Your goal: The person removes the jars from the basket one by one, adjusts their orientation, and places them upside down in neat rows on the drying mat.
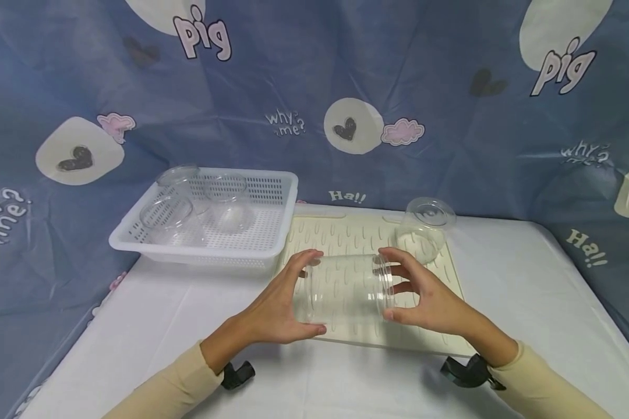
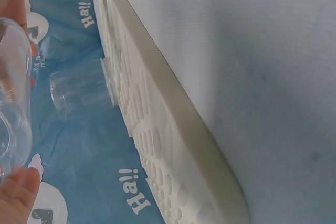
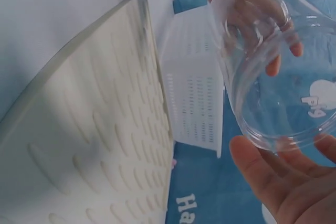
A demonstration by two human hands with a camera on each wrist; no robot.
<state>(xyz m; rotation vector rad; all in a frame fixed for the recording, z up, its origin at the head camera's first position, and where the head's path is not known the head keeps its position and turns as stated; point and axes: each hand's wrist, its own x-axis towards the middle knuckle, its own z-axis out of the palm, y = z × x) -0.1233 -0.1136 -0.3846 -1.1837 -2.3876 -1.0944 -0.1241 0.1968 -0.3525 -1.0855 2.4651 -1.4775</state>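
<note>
Both hands hold a clear plastic jar (image 1: 346, 289) on its side over a cream ridged drying mat (image 1: 356, 334). My left hand (image 1: 278, 308) grips the closed end, thumb below and fingers above. At the ringed, open end, my right hand (image 1: 432, 298) curls its fingers and thumb round the rim, which shows close up in the right wrist view. Behind the right hand, a second clear jar (image 1: 432, 224) stands on the mat, its lipped rim downward in the left wrist view.
A white perforated basket (image 1: 241, 254) stands at the back left, holding clear jars (image 1: 165, 212). White cloth covers the table (image 1: 508, 279). A blue printed sheet (image 1: 293, 75) hangs behind it and along the sides.
</note>
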